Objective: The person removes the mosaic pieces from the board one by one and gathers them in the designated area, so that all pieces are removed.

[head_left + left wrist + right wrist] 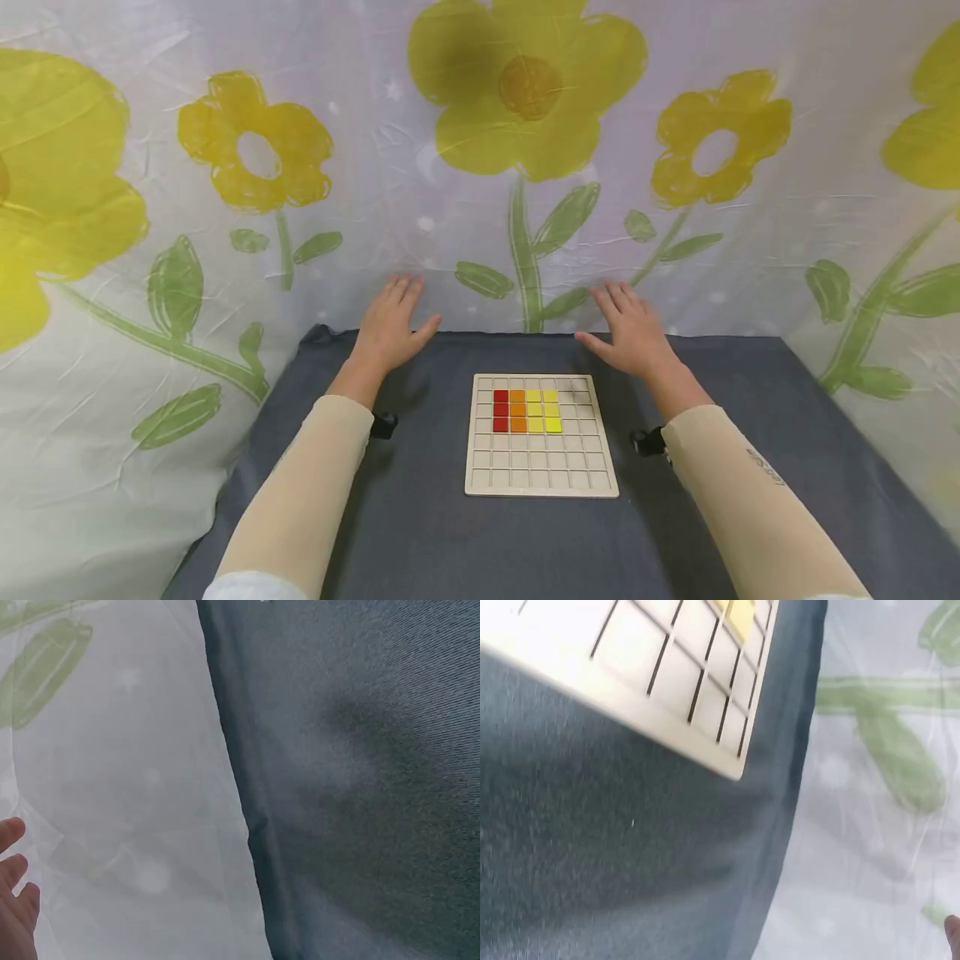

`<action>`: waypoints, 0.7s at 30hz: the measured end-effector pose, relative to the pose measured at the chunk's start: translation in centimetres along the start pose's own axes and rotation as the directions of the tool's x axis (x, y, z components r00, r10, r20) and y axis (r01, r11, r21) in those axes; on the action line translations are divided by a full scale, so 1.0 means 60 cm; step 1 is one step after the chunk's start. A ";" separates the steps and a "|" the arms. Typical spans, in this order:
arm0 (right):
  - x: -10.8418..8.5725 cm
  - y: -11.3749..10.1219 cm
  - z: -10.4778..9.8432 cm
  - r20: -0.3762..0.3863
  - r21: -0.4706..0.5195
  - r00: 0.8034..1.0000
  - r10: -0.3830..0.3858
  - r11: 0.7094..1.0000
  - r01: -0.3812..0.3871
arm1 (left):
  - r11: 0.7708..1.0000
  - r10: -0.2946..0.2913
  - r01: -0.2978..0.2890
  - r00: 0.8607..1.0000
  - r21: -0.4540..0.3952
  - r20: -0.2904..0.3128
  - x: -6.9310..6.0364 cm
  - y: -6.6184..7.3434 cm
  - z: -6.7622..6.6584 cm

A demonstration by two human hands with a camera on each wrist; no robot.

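Observation:
A pale wooden grid board [542, 482] lies flat on the dark cloth, between the two forearms. Red tiles [500, 411], orange tiles [517, 411] and yellow tiles [543, 411] fill a block of its squares, each colour in upright columns. My left hand [392, 325] is held out beyond the board's far left corner, fingers spread and holding nothing. On the other side, my right hand [628, 329] reaches past the far right corner, also spread and holding nothing. Only some fingertips of each hand show in the wrist views.
Dark grey cloth [420, 533] covers the table, its far edge meeting a pale curtain [375, 208] printed with yellow flowers. The curtain also hangs along the left and right sides. A dark wrist strap piece [384, 426] shows beside the left sleeve, another wrist device [647, 442] beside the right.

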State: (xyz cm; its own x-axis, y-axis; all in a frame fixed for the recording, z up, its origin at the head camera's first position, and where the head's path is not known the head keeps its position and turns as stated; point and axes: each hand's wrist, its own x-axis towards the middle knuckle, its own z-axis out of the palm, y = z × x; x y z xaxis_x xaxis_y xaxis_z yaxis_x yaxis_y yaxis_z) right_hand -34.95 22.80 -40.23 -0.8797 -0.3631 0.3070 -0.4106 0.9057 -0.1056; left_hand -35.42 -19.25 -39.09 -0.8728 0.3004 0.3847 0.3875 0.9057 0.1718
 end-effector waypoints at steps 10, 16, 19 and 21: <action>-0.013 -0.045 0.009 -0.040 0.128 0.996 -0.074 0.989 0.079 | 0.989 0.094 -0.105 0.990 -0.102 -0.105 -0.035 0.013 0.011; -0.024 -0.069 0.016 0.005 0.254 0.998 -0.061 0.965 0.057 | 0.967 0.091 -0.092 0.996 -0.237 -0.014 -0.059 0.034 0.027; -0.031 -0.078 0.019 0.041 0.309 0.998 -0.055 0.950 0.040 | 0.955 0.093 -0.085 0.996 -0.283 0.014 -0.070 0.044 0.035; -0.034 -0.083 0.022 0.062 0.331 0.997 -0.053 0.943 0.030 | 0.949 0.085 -0.070 0.996 -0.308 0.036 -0.078 0.049 0.041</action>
State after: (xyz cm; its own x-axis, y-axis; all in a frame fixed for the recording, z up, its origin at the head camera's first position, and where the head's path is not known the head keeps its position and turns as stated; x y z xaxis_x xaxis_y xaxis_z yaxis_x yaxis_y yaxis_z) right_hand -31.43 18.76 -41.61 -0.8698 -0.4237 0.2527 -0.4928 0.7707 -0.4039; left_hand -30.93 -17.28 -42.64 -0.8467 0.3873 0.3650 0.5203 0.7463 0.4152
